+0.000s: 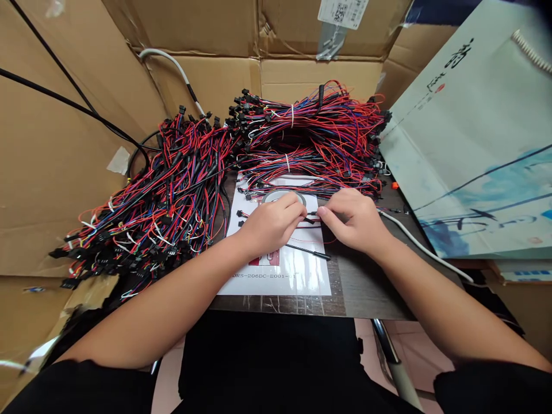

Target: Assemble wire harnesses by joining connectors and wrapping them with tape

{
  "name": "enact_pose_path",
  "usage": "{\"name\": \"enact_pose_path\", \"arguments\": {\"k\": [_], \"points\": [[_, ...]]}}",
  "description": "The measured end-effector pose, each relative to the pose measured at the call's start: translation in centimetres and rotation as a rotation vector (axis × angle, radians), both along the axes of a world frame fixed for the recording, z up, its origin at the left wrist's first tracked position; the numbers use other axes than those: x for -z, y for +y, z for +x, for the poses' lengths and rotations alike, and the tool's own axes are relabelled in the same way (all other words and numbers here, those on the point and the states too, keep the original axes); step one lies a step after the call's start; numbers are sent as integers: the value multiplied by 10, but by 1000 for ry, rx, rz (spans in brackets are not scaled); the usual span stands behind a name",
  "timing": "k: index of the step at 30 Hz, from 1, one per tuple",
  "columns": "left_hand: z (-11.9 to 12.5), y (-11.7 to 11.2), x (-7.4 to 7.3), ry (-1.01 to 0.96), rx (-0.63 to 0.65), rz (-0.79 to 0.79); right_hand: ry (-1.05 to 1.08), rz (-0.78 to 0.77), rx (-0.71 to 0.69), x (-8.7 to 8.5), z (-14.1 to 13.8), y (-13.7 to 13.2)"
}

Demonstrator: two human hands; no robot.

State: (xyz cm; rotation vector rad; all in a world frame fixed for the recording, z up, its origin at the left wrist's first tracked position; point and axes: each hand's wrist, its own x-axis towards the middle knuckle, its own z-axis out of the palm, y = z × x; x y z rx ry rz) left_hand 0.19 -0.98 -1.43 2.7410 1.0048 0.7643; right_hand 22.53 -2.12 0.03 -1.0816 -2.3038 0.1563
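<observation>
My left hand is closed in a pinch on a thin wire harness, over a printed white sheet. Short black pieces of the wire harness show in the gap between my hands. To the right, my right hand pinches the same harness between thumb and index finger. Small black connectors stick out to the left of my left hand. Partly behind that hand lies a grey-rimmed roll of tape. A black rod-like piece rests on the sheet just below my hands.
Bundled red, blue and black harnesses are stacked at the back. A loose heap of harnesses covers the left side. Cardboard walls surround the dark table. A pale paper bag and white cable stand at right.
</observation>
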Motion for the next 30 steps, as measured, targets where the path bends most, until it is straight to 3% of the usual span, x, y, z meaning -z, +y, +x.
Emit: {"name": "enact_pose_path", "arguments": {"k": [4,9,21,30], "points": [[0,0,1,0,0,20,-262,8,-50,-8,-6,2],[0,0,2,2,12,30,-480,85,-67,-6,-17,7],[0,3,3,-36,13,69,-419,246,-120,3,-17,9],[0,5,1,-98,-5,8,-476,489,-223,7,-17,22]]}}
